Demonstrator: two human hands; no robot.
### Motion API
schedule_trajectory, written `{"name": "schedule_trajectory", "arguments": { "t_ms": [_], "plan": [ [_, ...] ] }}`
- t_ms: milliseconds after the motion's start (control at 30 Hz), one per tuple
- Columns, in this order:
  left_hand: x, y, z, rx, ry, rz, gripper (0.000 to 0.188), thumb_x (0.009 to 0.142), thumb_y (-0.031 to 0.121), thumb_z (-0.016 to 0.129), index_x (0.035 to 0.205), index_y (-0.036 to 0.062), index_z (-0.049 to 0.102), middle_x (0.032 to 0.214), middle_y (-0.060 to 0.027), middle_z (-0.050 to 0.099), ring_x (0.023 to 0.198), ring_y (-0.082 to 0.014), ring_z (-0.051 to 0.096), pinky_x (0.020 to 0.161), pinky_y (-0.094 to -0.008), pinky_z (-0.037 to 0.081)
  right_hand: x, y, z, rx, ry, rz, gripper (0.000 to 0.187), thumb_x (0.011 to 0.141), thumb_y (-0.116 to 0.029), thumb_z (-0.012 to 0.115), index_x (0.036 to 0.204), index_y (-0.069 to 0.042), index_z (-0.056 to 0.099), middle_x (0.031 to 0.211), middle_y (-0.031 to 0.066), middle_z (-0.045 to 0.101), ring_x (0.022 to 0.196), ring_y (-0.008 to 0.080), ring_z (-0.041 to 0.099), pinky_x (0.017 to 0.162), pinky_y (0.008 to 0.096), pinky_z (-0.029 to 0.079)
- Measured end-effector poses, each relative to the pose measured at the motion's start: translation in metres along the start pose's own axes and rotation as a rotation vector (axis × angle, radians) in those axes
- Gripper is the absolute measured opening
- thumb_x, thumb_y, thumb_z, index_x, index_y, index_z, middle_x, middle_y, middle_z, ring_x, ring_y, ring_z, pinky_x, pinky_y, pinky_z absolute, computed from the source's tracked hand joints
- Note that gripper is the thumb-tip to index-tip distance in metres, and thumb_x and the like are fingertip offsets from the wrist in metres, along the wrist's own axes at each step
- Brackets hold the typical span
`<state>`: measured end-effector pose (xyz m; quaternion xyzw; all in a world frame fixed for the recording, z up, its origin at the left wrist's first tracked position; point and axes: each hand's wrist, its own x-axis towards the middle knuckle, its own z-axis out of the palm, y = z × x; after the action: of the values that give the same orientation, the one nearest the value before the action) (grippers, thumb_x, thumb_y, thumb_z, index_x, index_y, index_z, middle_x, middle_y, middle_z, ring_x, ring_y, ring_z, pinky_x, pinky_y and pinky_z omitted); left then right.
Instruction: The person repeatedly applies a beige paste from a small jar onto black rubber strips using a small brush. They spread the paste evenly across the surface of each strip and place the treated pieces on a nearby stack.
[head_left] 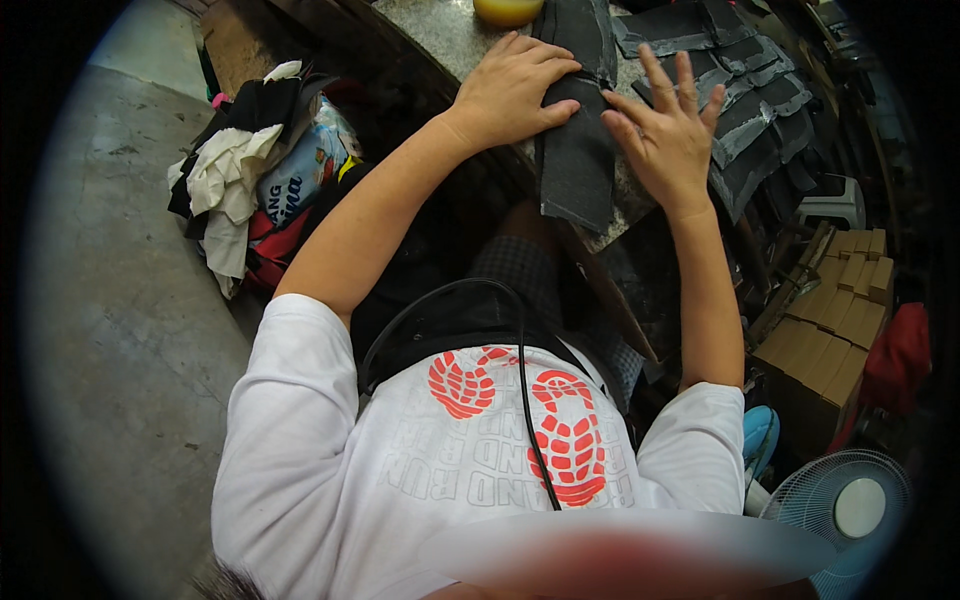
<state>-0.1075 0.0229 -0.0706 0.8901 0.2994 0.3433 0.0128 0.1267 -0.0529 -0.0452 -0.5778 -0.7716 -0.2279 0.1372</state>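
Note:
A long black strip of sheet material (580,175) lies across the worktable (440,35), its near end reaching the front edge. Across its middle runs a seam or fold. My left hand (508,92) rests on the strip from the left, fingers stretched out and thumb apart. From the right, my right hand (672,145) touches the strip's edge near the seam with index fingertip and thumb, while its other fingers spread upward. Beside it, several similar black pieces (755,100) with greyish shiny edges overlap in a pile.
A container of yellow stuff (508,10) stands at the far edge of view. Bags and cloths (235,165) are heaped on the left. Small cardboard boxes (830,315), a red cloth (898,355) and a fan (855,510) are on the right.

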Motion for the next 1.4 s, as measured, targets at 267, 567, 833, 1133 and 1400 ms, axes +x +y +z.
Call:
{"name": "schedule_trajectory", "arguments": {
  "t_ms": [267, 567, 833, 1133, 1400],
  "plan": [
    [-0.002, -0.004, 0.009, 0.098, -0.022, -0.008, 0.050, 0.089, 0.046, 0.066, 0.130, 0.0164, 0.068, 0.134, 0.0000, 0.064, 0.132, -0.0227, 0.053, 0.123, -0.0488, 0.029, 0.010, 0.014, 0.042, 0.208, 0.007, 0.025, 0.045, 0.103, -0.064, 0.039, 0.128, -0.044, 0.071, 0.163, -0.0006, 0.041, 0.156, 0.0314, 0.023, 0.123, 0.0635, -0.001],
    [-0.002, 0.002, 0.004, 0.015, -0.035, -0.013, 0.048, 0.087, 0.037, 0.069, 0.127, 0.0110, 0.067, 0.130, -0.0115, 0.061, 0.126, -0.0318, 0.053, 0.120, -0.0555, 0.029, -0.033, -0.006, -0.011, 0.367, -0.097, -0.059, 0.038, 0.101, -0.058, 0.048, 0.121, -0.041, 0.076, 0.159, -0.0024, 0.047, 0.155, 0.0304, 0.026, 0.123, 0.0627, -0.001],
    [0.006, 0.005, 0.006, 0.072, -0.066, -0.024, 0.049, 0.089, 0.035, 0.070, 0.132, 0.0122, 0.066, 0.135, -0.0037, 0.062, 0.131, -0.0262, 0.052, 0.123, -0.0529, 0.028, 0.040, 0.024, -0.036, 1.125, -0.035, -0.104, 0.055, 0.106, -0.049, 0.040, 0.089, -0.016, 0.080, 0.145, 0.0081, 0.061, 0.148, 0.0317, 0.037, 0.125, 0.0508, 0.011],
    [0.003, 0.007, 0.001, -0.049, -0.044, -0.089, 0.052, 0.087, 0.032, 0.074, 0.132, 0.0114, 0.058, 0.126, -0.0063, 0.067, 0.125, -0.0280, 0.056, 0.121, -0.0511, 0.032, 0.229, -0.034, 0.004, 0.087, -0.575, -0.040, 0.073, 0.100, -0.064, 0.041, 0.145, -0.009, 0.057, 0.148, 0.0146, 0.057, 0.154, 0.0301, 0.026, 0.125, 0.0598, 0.006],
    [0.005, 0.005, 0.007, -0.011, 0.031, -0.055, 0.040, 0.089, 0.033, 0.074, 0.121, 0.0114, 0.066, 0.129, -0.0068, 0.065, 0.124, -0.0283, 0.056, 0.117, -0.0463, 0.037, 0.230, -0.015, -0.027, 0.274, 0.114, -0.431, 0.036, 0.104, -0.029, 0.042, 0.130, -0.015, 0.062, 0.126, 0.0061, 0.070, 0.137, 0.0318, 0.049, 0.108, 0.0545, 0.038]
  ]
}}
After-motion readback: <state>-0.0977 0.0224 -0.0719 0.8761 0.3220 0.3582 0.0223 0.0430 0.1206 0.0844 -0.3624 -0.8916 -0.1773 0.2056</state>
